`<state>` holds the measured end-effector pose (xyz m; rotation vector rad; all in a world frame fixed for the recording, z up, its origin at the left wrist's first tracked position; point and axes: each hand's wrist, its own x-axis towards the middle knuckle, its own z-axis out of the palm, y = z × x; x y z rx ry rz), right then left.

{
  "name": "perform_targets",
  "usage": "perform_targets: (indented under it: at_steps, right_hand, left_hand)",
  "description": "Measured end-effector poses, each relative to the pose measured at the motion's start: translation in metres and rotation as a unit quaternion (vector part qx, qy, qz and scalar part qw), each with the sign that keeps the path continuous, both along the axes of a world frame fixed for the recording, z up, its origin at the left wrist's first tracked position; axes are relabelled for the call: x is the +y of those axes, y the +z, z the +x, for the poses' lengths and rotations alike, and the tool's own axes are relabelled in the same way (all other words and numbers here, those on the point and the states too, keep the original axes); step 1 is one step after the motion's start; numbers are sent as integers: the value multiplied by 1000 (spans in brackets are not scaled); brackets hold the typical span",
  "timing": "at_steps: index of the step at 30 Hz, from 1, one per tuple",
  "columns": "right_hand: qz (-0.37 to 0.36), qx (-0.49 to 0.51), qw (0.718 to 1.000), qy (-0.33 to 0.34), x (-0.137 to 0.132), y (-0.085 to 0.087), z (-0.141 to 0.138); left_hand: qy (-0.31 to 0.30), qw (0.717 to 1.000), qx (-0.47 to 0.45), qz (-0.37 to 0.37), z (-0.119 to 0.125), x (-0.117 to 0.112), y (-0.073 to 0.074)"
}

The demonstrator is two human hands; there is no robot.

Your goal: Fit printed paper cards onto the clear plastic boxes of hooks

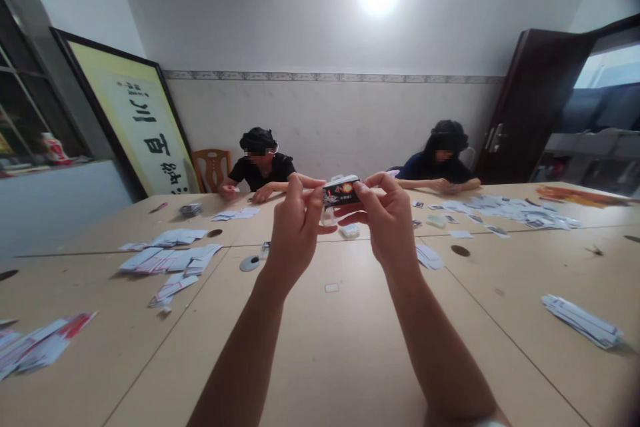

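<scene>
Up in front of me, above the table, is a small black printed card with an orange burst and pale lettering. Clear or whitish plastic shows along its top edge and below its left corner; whether it is joined to the card I cannot tell. My left hand grips the card's left end between thumb and fingers. On the right end, my right hand pinches it with the thumb in front. Beyond and below the hands lies a small clear plastic packet on the table. A small red-edged white label lies nearer to me.
Paper slips and more slips lie at left. A folded paper bundle is at right, with scattered cards farther back. Two people sit across the wooden table. A grey disc lies near my left hand.
</scene>
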<state>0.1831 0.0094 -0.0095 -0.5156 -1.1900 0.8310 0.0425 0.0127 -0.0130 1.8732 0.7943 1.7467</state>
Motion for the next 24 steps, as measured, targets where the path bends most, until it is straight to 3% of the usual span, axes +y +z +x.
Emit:
perform_targets:
  at_steps: [13,18,24]
  right_hand:
    - [10,27,1000,-5,-4,-1,-4]
    - [1,-9,999,-49,-7,1,-3]
    - [43,-48,988,-137,-10,1,0]
  left_hand:
    - [-12,1000,-11,-11,-3,-1,2]
    - [-12,1000,-16,-8,-4,-6,4]
    - [-14,1000,-10,-6,-5,-14,7]
